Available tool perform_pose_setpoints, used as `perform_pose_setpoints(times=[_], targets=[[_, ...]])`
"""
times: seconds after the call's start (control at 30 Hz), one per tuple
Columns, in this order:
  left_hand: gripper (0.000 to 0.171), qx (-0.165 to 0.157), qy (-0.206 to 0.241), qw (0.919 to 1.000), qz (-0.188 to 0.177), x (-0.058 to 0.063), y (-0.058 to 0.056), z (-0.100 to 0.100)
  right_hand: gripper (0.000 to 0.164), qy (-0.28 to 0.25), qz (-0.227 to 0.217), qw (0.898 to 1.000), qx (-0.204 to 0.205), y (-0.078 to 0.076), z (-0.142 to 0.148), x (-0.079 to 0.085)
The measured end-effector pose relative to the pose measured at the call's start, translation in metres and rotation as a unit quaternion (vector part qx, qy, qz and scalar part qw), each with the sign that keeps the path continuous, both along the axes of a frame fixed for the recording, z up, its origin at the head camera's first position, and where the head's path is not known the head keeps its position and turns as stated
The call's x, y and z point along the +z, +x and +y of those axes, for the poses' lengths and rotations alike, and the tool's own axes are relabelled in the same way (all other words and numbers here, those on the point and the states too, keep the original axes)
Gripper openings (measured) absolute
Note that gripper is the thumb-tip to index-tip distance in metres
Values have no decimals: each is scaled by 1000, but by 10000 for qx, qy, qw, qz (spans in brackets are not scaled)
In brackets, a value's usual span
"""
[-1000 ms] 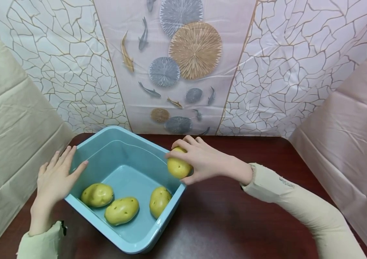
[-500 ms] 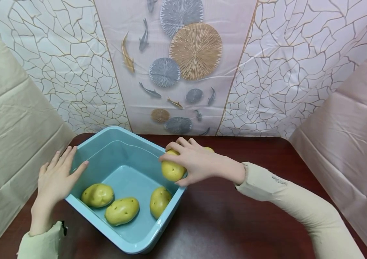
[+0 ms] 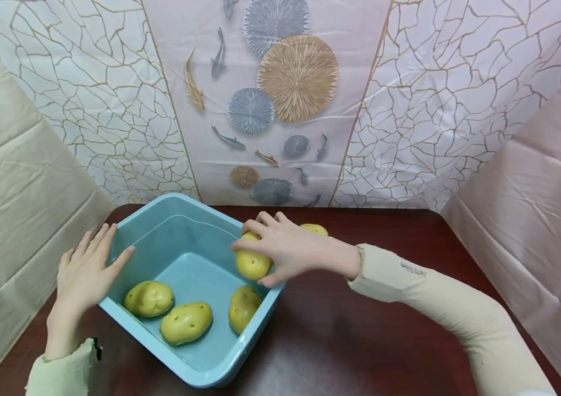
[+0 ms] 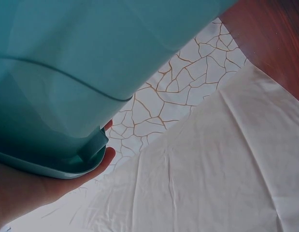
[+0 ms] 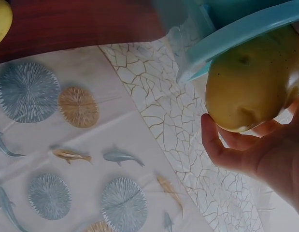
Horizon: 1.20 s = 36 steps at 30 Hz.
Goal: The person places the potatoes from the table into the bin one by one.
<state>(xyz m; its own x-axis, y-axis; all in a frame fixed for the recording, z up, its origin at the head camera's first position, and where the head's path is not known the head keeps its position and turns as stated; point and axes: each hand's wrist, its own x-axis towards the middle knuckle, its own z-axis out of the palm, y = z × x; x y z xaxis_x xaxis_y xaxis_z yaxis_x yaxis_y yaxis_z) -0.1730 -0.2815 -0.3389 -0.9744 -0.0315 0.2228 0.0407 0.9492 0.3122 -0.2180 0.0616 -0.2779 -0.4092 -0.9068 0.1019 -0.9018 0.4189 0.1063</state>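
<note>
My right hand (image 3: 287, 247) grips a yellow potato (image 3: 252, 265) over the inner right side of a light blue plastic tub (image 3: 174, 199). Seen from the right wrist, curled fingertips press against that potato (image 5: 255, 82), which overlaps the tub's rim (image 5: 246, 36). Inside the tub lie three potatoes: one at the left (image 3: 149, 298), one near the front (image 3: 186, 323) and one at the right (image 3: 244, 309). My left hand (image 3: 84, 272) rests at the tub's left rim, fingers straight and thumb reaching over the inside. The left wrist view shows this hand (image 4: 38, 193) along the rim.
Another potato (image 3: 314, 228) lies on the dark red table (image 3: 359, 330) behind my right hand, partly hidden by it. A patterned cloth (image 3: 280, 154) hangs beyond the table's back edge, and plain cloth walls (image 3: 528, 165) stand at both sides.
My right hand has carried its potato leftward and slightly down, from the tub's right rim to over the inside. The potato behind the hand has come into view. My left hand stays still.
</note>
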Motion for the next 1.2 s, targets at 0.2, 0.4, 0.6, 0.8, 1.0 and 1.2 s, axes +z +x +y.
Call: perform_pose_setpoints(times=[0.2,0.4,0.6,0.8,1.0,1.2], targets=[[71,-5,-24,10000,-45,0,0,0,61,108,-5,9999,98,-1,-6,-2],[71,-20,-31,10000,-47,0,0,0,62,282,14,9995,142,0,-11,-5],[71,-28,-49,9999,-99,0,0,-1,62,373,47,9992,164,0,-17,-6],[71,-100,-215,9996,-164,0,-1,-1,64,538,11,9985,115,0,-23,-6],[72,-154,-289,9991,-267,0,-1,-1,65,657,57,9977,146,1,-28,-7],[72,-164,-310,9989,-316,-1,-1,-2,65,659,129,9974,246,3,-33,-6]])
